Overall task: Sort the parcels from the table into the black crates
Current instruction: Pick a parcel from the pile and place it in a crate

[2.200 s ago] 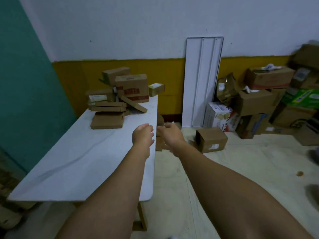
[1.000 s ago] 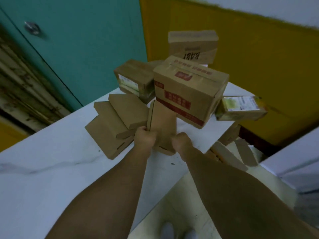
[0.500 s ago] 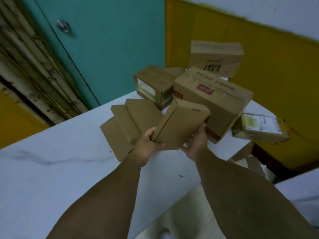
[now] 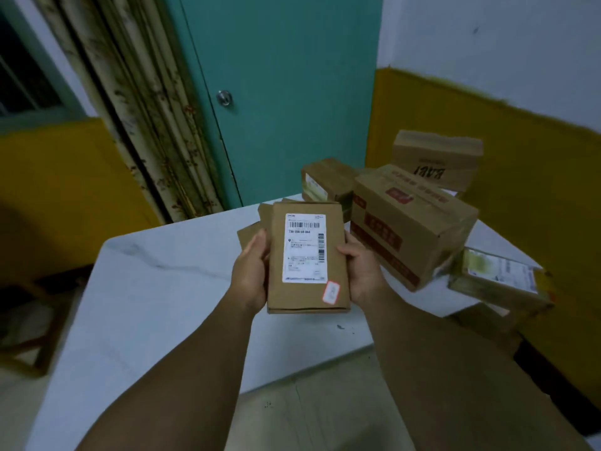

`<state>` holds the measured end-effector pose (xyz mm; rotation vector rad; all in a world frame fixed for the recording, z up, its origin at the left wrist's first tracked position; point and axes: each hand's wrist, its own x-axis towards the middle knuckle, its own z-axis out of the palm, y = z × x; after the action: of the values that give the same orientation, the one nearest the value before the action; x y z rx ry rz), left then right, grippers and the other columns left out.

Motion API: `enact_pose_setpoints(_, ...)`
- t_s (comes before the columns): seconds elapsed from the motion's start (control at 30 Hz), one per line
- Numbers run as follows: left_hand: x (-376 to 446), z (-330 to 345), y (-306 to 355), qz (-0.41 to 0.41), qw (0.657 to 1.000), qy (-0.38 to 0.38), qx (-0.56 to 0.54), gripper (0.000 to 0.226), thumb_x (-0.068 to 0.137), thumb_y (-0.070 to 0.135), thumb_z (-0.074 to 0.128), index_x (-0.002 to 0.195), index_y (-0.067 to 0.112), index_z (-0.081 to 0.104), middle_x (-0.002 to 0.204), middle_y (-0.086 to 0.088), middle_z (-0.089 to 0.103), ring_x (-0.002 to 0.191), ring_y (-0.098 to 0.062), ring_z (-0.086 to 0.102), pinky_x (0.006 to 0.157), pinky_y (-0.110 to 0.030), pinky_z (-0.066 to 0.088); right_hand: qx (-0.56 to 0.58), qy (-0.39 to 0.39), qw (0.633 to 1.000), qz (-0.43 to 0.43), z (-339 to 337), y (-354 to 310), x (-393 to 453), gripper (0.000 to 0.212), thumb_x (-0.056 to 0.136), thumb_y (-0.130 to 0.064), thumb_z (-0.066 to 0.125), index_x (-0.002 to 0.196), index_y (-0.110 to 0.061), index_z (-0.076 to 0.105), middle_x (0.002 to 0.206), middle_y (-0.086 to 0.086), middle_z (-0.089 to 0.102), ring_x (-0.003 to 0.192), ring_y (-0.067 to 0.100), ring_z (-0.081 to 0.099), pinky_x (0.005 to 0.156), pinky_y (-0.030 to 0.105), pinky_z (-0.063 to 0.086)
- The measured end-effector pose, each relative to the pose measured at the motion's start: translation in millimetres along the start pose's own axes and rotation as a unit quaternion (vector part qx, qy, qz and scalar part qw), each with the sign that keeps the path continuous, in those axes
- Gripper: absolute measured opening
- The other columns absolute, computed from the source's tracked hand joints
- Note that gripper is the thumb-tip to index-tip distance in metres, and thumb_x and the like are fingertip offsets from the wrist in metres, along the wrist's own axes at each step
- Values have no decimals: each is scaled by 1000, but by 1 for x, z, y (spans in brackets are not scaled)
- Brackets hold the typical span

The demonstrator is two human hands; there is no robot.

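A: Parcels (image 4: 413,222) heaped at far right corner of table (image 4: 146,304); black crates nowhere visible.
B: Flat parcel (image 4: 307,255) now lifted clear of pile, label turned up. Left hand (image 4: 252,275), right hand (image 4: 361,271) clamped on long edges. Address readable; crate choice next.

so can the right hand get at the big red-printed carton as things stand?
Probably not yet: the right hand and left hand both grip the labelled flat parcel. The red-printed carton sits just beside it, otherwise unobstructed.
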<state>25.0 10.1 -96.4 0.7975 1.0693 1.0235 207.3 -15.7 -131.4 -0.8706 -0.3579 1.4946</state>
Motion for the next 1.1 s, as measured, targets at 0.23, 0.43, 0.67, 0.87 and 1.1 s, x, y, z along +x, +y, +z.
enact_pose_setpoints(0.23,-35,-20,-9,55,997,45,29,48,99,19,56,144,31,46,117,-1,72,95,-22,74,75,-43,61,-67,-24,997,-9,17,17,-16,37,95,-13,56,129,-22,65,120,17,69,111,42,65,99,63,47)
enact_pose_setpoints(0.43,-36,-34,6,86,993,61,50,42,102,36,48,143,40,46,121,5,70,106,-21,69,90,-49,56,-93,-21,995,-22,46,20,-15,48,90,-19,66,137,-27,57,117,13,72,107,38,68,97,61,49)
enact_pose_setpoints(0.67,-34,-49,18,102,991,71,55,39,100,49,44,139,48,47,124,7,68,112,-20,66,96,-50,53,-147,3,987,-66,76,18,-21,41,93,-19,66,132,-27,62,94,1,78,86,24,74,81,43,60)
enact_pose_setpoints(0.87,-35,-59,23,105,989,78,63,39,101,48,44,139,48,47,124,6,68,111,-20,67,94,-49,55,-193,19,978,-83,88,27,-23,38,95,-25,64,133,-27,63,92,-5,78,88,21,74,85,44,59)
enact_pose_setpoints(1.1,-47,-78,30,109,982,128,84,38,102,45,43,140,47,45,118,10,69,104,-14,67,81,-36,58,-203,17,976,-76,110,48,-18,41,95,-27,65,135,-30,59,101,0,76,94,24,72,91,47,56)
